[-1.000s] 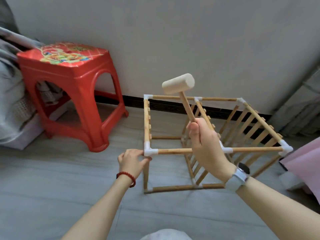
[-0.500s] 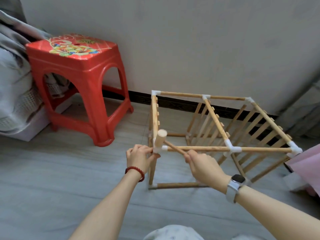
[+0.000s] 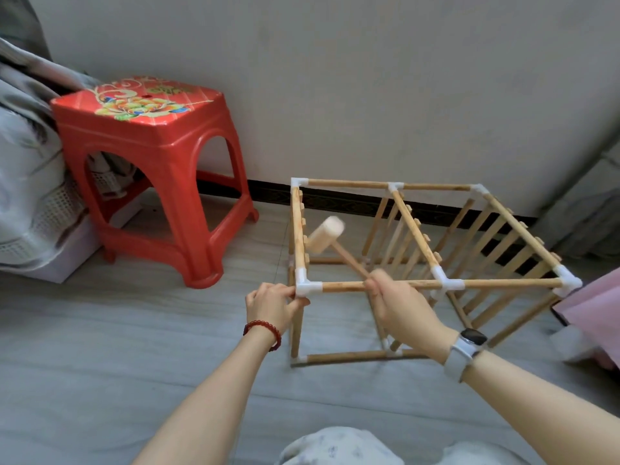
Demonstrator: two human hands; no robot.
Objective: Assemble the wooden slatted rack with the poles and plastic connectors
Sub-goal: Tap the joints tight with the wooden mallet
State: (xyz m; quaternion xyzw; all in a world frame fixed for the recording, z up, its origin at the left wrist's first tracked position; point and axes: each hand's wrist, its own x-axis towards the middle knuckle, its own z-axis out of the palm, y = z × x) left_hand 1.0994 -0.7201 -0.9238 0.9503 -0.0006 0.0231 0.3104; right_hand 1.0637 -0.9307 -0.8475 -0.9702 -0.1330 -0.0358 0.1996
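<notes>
The wooden rack (image 3: 412, 229) stands on the floor as a box of poles and slatted panels, joined by white plastic connectors. My left hand (image 3: 271, 305) grips the near left corner, just under its white connector (image 3: 306, 286). My right hand (image 3: 399, 308) holds the handle of a small wooden mallet (image 3: 326, 234). The mallet's head hangs a little above and behind that corner connector, blurred by motion.
A red plastic stool (image 3: 151, 169) stands to the left of the rack against the wall. Grey bedding (image 3: 27, 182) fills the far left. Something pink (image 3: 597, 317) lies at the right edge. The floor is grey board; my knee shows at the bottom.
The mallet swung down from head height onto the near left connector and has now lifted back off it. My left hand has kept its hold on the corner.
</notes>
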